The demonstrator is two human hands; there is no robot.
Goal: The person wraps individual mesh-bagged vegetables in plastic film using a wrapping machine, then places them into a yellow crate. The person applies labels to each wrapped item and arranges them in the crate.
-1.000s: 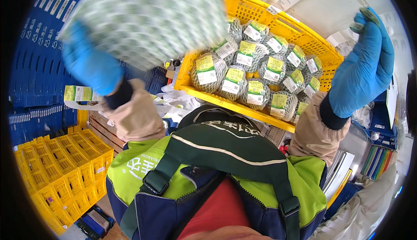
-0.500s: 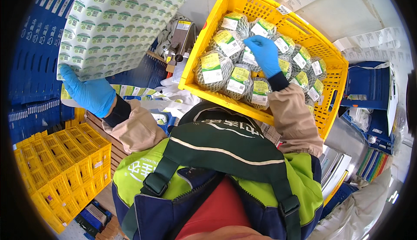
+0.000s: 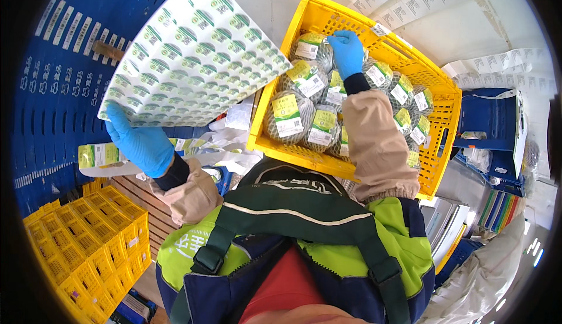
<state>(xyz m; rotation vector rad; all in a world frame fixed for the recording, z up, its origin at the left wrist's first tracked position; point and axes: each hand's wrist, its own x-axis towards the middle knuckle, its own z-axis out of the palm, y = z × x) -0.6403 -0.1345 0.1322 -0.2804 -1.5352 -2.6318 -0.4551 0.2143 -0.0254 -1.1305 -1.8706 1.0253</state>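
My left hand, in a blue glove, grips the lower left corner of a large white sheet of green-and-white stickers. The sheet slants up and to the right, its right tip by the crate's left rim. In the yellow plastic crate lie several net bags of round produce with yellow-green and white labels. My right hand, also gloved in blue, is over the far bags with thumb and fingers pinched together. It is close to a labelled bag; whatever sits between its fingertips is too small to make out.
Small yellow crates are stacked at lower left, beside a wooden slatted surface. Blue crates rise on the left. Loose label strips lie below the sheet. Blue bins and coloured folders stand at right.
My right hand has moved farther back over the crate, toward the far row of bags. My left hand and the sticker sheet have shifted right and slightly nearer.
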